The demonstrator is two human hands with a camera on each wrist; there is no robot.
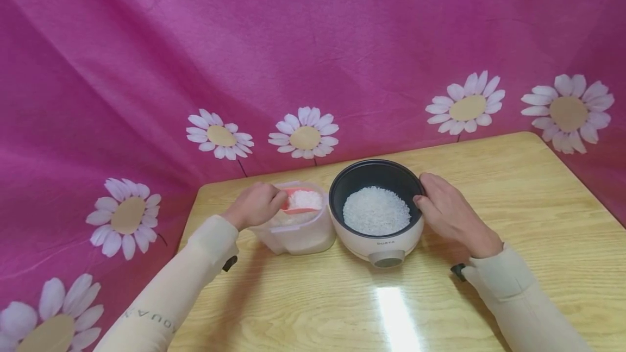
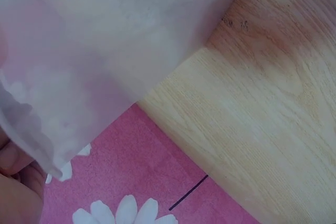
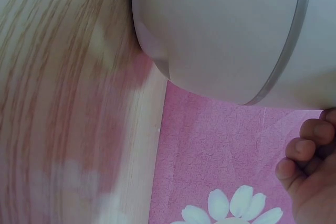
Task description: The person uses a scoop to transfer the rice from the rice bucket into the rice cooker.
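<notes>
My left hand (image 1: 258, 205) grips a coral-pink scoop (image 1: 299, 211) heaped with white rice (image 1: 306, 199), over the mouth of a translucent plastic bin (image 1: 305, 238). More rice lies inside that bin; its cloudy side (image 2: 105, 51) fills much of the left wrist view. Right beside it stands a small white rice cooker (image 1: 349, 243) with a black inner pot (image 1: 359, 175) and a grey dial in front. A mound of rice (image 1: 376, 211) covers the pot's bottom. My right hand (image 1: 446, 208) holds the cooker's right rim, thumb at the edge; its curled fingers (image 3: 300, 150) show beneath the right wrist view's cooker wall.
Bin and cooker stand side by side on a light wood-grain table (image 1: 513, 194). A magenta cloth (image 1: 342, 42) with white daisies hangs behind and to the left of it. A bright light reflection lies in front of the cooker.
</notes>
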